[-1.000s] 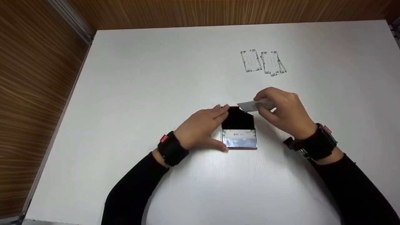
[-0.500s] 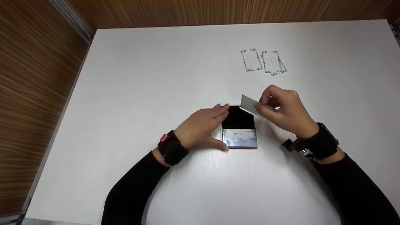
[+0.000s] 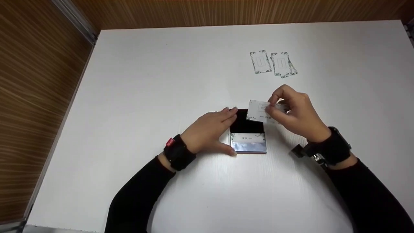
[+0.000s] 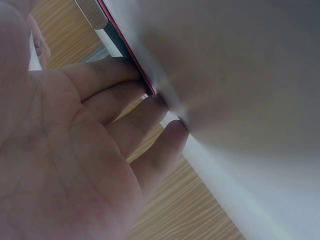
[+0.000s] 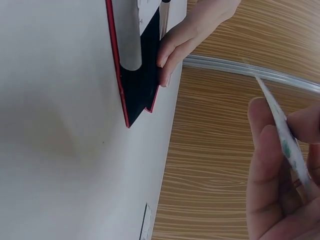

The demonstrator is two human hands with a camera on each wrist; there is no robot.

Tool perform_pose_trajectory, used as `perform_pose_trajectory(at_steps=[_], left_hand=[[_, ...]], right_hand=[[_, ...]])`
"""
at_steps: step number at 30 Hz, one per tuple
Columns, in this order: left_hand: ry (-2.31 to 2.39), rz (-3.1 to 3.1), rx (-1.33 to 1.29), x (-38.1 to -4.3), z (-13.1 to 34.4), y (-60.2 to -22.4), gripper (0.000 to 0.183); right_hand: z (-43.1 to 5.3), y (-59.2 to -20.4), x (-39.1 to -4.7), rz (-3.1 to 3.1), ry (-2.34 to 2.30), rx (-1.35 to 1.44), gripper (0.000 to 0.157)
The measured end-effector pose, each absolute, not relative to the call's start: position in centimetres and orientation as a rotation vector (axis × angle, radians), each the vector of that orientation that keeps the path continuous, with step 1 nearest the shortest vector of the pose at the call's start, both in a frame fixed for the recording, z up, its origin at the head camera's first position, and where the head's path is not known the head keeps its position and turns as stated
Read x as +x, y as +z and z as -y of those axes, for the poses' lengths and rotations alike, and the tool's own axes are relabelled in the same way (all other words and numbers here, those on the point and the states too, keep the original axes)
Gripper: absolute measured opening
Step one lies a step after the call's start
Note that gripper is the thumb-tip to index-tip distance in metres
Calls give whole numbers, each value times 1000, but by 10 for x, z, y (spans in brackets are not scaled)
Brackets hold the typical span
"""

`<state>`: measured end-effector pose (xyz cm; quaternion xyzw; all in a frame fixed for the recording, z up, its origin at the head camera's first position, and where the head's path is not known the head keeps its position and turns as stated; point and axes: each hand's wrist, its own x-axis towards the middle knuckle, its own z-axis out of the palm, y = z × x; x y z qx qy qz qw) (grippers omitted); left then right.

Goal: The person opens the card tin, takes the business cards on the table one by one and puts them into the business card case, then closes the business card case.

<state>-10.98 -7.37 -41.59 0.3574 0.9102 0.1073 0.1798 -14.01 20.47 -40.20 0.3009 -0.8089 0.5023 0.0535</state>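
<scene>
A flat card case (image 3: 240, 125) with a black lining and red edges lies unfolded on the table. In its near half a printed card (image 3: 248, 137) shows above a shiny metal pocket (image 3: 249, 147). My left hand (image 3: 207, 132) rests at the case's left side, fingers extended along its upper left edge and thumb at the lower left corner. Above the case's right side, my right hand (image 3: 296, 113) pinches a white business card (image 3: 257, 110) with leafy corners between thumb and fingers. The right wrist view shows this card (image 5: 282, 130) nearly edge-on, apart from the case (image 5: 142, 82).
Several similar cards (image 3: 280, 64) lie at the back right of the white table (image 3: 155, 81), some overlapping. Wood-grain panels (image 3: 226, 13) stand behind the table and along its left side. Black straps (image 3: 179, 153) circle both wrists.
The card in my right hand has turned so that its printed face shows to the head camera. My right hand has risen slightly. The left hand and the case have stayed in place.
</scene>
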Motion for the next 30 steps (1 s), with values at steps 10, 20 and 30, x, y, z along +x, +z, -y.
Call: perform_pose_trajectory(at_steps=[10, 20, 30], left_hand=[[315, -2577, 1005, -110, 74, -415, 114], [311, -2578, 1019, -109, 74, -414, 113], [307, -2575, 1019, -109, 74, -413, 112]], right_hand=[[-203, -398, -138, 2474, 1505, 974, 28], [-192, -376, -128, 2452, 1468, 1073, 37], [-191, -375, -126, 2455, 1414, 1078, 51]])
